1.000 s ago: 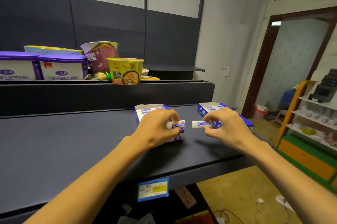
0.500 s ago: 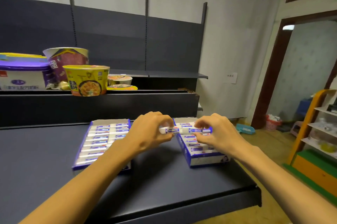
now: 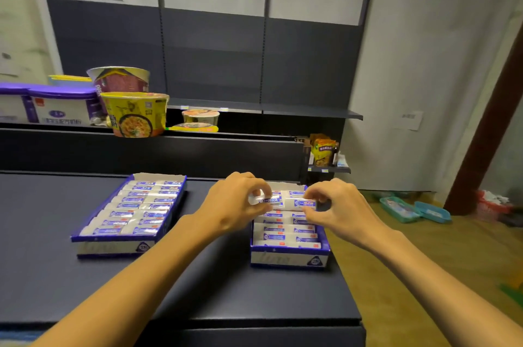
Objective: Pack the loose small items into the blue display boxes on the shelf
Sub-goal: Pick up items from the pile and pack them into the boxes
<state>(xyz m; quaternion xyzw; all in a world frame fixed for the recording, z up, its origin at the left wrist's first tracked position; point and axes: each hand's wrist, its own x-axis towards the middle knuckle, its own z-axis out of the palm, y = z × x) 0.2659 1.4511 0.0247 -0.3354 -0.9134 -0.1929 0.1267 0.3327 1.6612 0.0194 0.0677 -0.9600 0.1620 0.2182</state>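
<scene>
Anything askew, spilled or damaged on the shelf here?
Nothing stands out. Both blue boxes, left box and right box, sit flat with neat rows. Left hand and right hand each hold one small item over the right box.

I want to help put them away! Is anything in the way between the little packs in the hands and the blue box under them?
Nothing visible blocks them. The left hand and right hand each hold a small pack just above the back rows of the right blue box.
</scene>
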